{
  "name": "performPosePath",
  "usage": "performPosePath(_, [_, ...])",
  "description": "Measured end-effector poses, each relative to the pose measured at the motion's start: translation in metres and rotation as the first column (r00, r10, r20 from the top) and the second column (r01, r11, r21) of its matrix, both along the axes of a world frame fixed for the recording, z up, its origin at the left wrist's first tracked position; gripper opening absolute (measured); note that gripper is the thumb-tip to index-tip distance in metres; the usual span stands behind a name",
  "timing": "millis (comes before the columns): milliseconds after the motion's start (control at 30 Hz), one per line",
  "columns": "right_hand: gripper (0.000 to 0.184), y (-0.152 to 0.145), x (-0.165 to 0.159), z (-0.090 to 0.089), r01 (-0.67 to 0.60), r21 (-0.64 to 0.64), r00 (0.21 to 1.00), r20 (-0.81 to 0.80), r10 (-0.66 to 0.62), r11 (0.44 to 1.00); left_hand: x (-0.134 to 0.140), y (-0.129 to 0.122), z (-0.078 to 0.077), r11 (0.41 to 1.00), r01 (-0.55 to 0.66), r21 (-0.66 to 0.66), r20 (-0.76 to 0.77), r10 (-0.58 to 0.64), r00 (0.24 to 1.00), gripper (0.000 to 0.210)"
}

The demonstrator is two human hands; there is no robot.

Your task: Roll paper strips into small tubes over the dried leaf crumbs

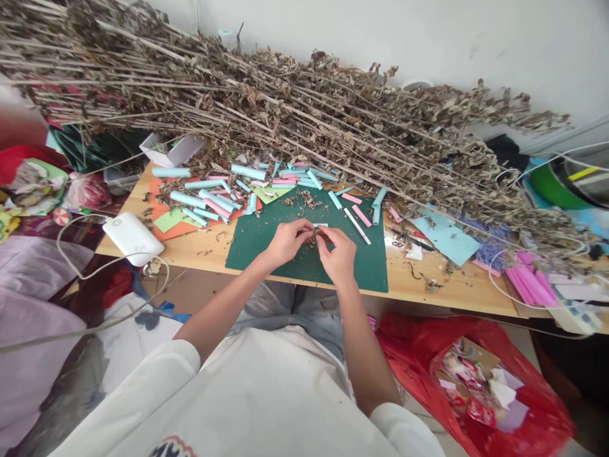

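Observation:
Over the green cutting mat [257, 254], my left hand [288, 242] and my right hand [339, 254] meet with fingertips almost touching. Both are closed in a pinch on crumbled dried leaves [312, 240], whose exact shape is partly hidden by the fingers. Just behind the fingertips shows the edge of a small light-blue paper piece [320, 225]. More leaf crumbs [309, 200] are scattered on the mat. A white rolled stick [356, 226] and a pink paper roll [361, 216] lie to the right of my hands.
Dried stalks [285, 114] stretch across the back of the wooden table [457, 292]. Blue paper rolls [248, 171] pile up at left behind the mat. A white power bank [133, 238] with a cable sits at the left edge. A red plastic bag [419, 346] of rubbish stands below right.

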State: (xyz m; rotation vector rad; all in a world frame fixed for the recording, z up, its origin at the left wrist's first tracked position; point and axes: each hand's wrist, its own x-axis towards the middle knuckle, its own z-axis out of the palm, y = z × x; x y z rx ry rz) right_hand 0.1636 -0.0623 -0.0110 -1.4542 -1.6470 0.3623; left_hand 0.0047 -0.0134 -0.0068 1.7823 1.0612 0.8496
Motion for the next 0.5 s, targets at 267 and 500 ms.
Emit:
performPosePath(267, [0.021, -0.001, -0.007, 0.000, 0.071, 0.026, 0.991, 0.107, -0.073, 0.997, 0.005, 0.000, 0.014, 0.994, 0.006, 0.106, -0.110, 0.005, 0.994, 0.018])
performPosePath(500, [0.023, 0.003, -0.010, -0.013, 0.174, -0.220, 0.871, -0.420, -0.254, 0.960, 0.012, 0.001, -0.005, 0.949, -0.014, -0.315, 0.303, 0.114, 0.946, 0.023])
